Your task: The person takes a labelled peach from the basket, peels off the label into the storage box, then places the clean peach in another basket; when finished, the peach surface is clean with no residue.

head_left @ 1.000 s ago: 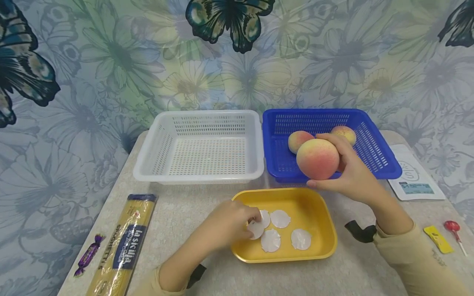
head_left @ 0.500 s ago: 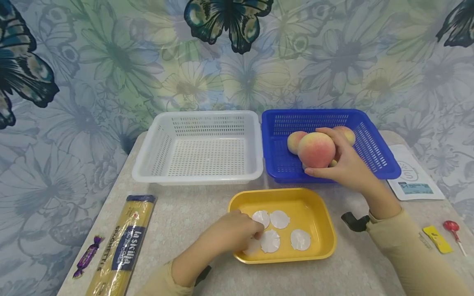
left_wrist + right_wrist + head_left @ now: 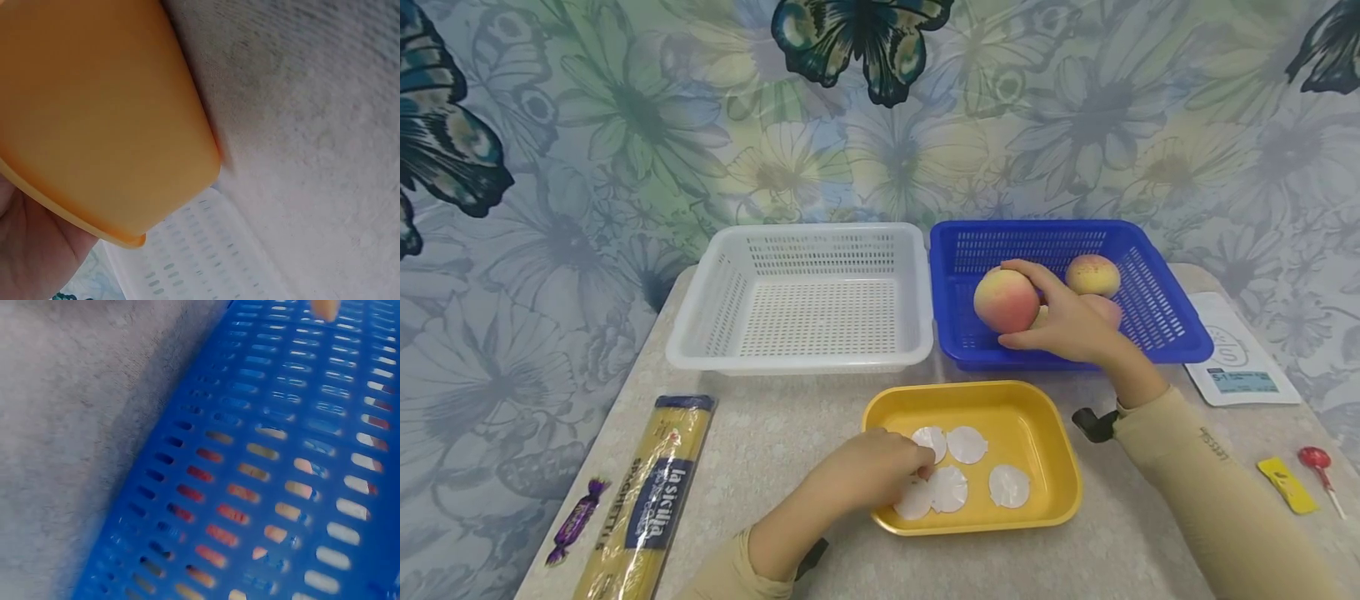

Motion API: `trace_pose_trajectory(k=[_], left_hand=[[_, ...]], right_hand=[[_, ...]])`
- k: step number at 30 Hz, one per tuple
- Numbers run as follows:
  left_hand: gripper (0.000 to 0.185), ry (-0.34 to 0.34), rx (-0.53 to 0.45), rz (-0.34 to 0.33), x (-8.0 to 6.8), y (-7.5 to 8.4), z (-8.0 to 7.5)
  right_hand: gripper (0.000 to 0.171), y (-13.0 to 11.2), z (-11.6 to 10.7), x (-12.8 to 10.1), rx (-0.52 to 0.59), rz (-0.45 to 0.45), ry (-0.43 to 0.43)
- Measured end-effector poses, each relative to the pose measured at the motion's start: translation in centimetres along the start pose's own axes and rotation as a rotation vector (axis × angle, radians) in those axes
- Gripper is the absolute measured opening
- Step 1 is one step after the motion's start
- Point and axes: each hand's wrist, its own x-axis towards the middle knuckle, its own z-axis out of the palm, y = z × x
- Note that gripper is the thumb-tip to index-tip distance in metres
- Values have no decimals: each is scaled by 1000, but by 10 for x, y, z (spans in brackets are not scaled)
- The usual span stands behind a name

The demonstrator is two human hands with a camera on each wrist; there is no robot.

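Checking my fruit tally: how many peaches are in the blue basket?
3: one peach gripped by the right hand, one at the back, one mostly hidden behind that hand. Others may be hidden.

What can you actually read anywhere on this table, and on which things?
"la sicilia" on the blue label of the spaghetti packet.
"SPAGHETTI" with a small numeral, too blurred to be sure of, along the same packet.
White pouch: print too small to read.
Yellow sachet, purple candy: nothing legible.
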Motion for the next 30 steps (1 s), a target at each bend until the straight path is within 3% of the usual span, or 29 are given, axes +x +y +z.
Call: trace_pose_trajectory(k=[8,13,24,30], left_hand=[[25,111,-23,79,-2,-3,-3],[32,176,-31,117,-4,-8,-5],[29,333,-83,82,-7,-14,-6],[31,380,-124,48,-6,-14,-6]], right_hand=[[89,8,11,29,-205,-32,-50],[87,13,15,36,-332,-24,-87],[81,28,27,39,-409,98,-131],[87,28,25,36,-425,55,-141]])
